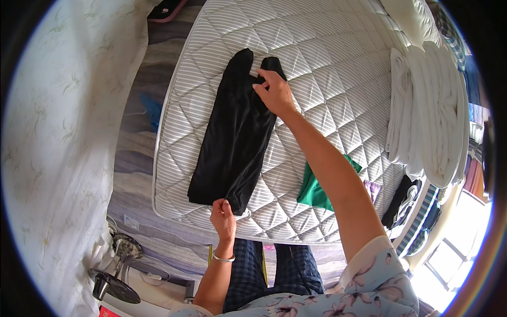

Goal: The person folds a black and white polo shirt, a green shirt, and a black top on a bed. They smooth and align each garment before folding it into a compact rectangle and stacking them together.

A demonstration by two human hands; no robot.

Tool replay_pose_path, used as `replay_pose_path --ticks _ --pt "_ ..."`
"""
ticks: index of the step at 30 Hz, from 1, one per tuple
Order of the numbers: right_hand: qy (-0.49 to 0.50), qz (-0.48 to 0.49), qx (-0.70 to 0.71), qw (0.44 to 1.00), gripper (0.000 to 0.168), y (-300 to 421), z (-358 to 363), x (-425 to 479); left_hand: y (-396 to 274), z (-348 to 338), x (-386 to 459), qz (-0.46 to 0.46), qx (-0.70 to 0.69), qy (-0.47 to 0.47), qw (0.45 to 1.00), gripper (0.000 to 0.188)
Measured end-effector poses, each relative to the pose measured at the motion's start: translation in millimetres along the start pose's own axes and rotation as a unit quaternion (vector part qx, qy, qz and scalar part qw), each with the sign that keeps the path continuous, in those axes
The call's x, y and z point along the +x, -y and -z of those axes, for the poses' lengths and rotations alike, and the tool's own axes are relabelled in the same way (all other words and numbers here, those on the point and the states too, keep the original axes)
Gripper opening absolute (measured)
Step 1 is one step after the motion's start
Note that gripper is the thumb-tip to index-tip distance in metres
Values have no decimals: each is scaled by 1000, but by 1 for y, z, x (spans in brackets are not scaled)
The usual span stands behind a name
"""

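Observation:
A black sleeveless garment (235, 130) lies lengthwise on the quilted striped mattress (336, 71). Two shoulder parts with a neckline gap between them point away from me. At the near hem, my left hand (223, 220) pinches the cloth between thumb and fingers. My right hand (275, 93) is over the neckline beside the right shoulder part, fingers apart and nothing held; whether it touches the cloth I cannot tell. Right of the garment lies a folded green cloth (315, 192), partly hidden by my right forearm.
Folded white bedding (427, 111) is piled along the mattress's right side, with dark folded clothes (398, 202) nearer me. A purple patterned cloth (372, 189) shows past my forearm. Left are a pale curtain (59, 119) and a blue cloth (150, 111) on the floor.

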State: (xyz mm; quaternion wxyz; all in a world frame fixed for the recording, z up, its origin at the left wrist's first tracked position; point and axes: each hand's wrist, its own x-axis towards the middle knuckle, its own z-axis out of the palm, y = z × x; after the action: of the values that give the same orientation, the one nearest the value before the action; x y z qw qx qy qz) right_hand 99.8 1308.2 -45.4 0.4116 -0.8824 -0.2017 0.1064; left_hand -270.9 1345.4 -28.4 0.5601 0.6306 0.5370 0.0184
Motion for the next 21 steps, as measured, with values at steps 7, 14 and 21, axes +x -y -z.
replay_pose_path --ticks 7,14,21 --pt "164 50 -86 981 19 -8 26 -34 15 6 6 -19 2 13 1000 17" --pt "180 9 -93 979 14 -4 17 -15 22 7 8 -35 23 1 999 18" --pt "70 12 -101 992 14 4 -4 -28 16 12 9 -35 71 0 997 16"
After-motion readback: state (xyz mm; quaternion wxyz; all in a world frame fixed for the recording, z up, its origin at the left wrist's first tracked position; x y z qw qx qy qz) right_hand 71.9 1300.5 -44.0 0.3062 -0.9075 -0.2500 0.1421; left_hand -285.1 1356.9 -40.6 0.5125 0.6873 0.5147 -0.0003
